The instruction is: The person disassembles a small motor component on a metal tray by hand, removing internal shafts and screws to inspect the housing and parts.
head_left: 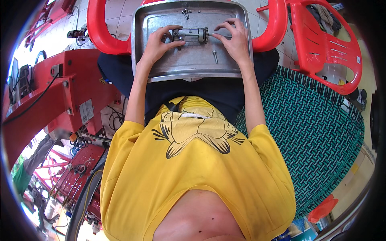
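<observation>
A metal tray [189, 60] lies in front of me. In it is a cylindrical metal assembly [192, 35] with a toothed or notched disc at its right end and rods along its body. My left hand [158, 43] grips the assembly's left end between thumb and fingers. At the disc end, my right hand [236, 39] has thumb and fingers bent round a thin metal rod that points at the disc; its far end is partly hidden by the fingers. A loose bolt [215, 56] lies below the right hand. Several small bolts [185, 14] rest near the tray's far edge.
The tray stands on a red plastic chair [268, 30], its arms rising on both sides. Another red chair [327, 44] is at the far right, above a green and black woven seat [309, 132]. Red machinery [76, 92] with cables stands on my left.
</observation>
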